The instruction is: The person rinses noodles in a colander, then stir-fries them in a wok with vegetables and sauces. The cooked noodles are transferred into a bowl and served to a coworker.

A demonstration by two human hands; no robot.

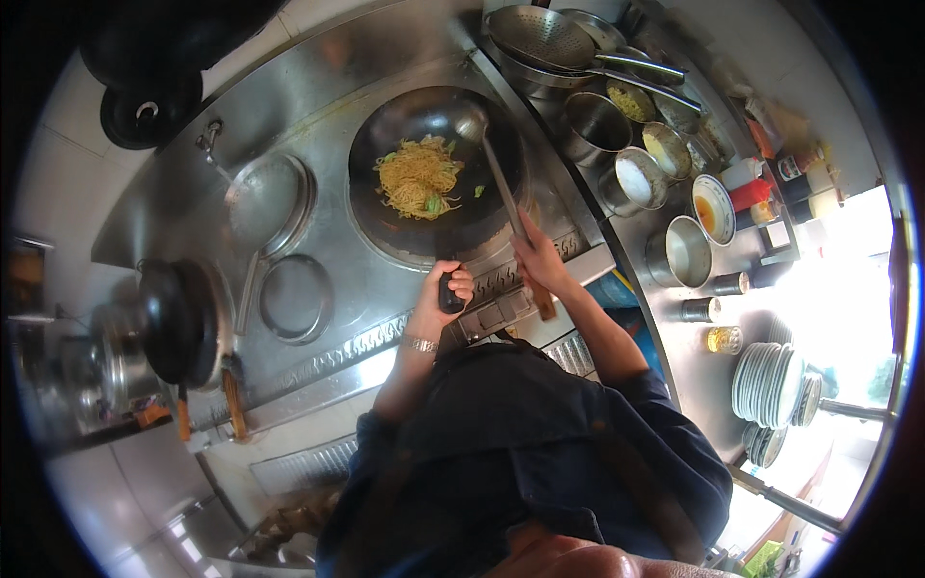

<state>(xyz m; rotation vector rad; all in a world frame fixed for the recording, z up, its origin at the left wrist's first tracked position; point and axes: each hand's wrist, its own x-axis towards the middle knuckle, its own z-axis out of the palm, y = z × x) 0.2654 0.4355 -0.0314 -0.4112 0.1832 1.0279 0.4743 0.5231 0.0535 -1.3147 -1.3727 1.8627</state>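
A black wok (pixel 498 209) sits on the steel range in front of me. My left hand (pixel 452 289) grips its dark handle (pixel 449 295) at the near rim. In the wok lies a mound of yellow noodles (pixel 419 179) with bits of green leaf vegetable. A separate green piece (pixel 479 191) rests to the right of the mound. My right hand (pixel 538 256) is closed around the long shaft of a metal ladle (pixel 502 177), whose wooden end sticks out below the hand. The ladle's bowl (pixel 471 126) is at the wok's far right side, apart from the noodles.
Left of the wok are a lidded round pot (pixel 266 199), a steel ring (pixel 296 298) and a second wok (pixel 170 321). The right counter holds steel containers (pixel 632 179), strainers (pixel 542 36), a bowl of brown liquid (pixel 714 209), sauce bottles (pixel 748 193) and stacked plates (pixel 766 383).
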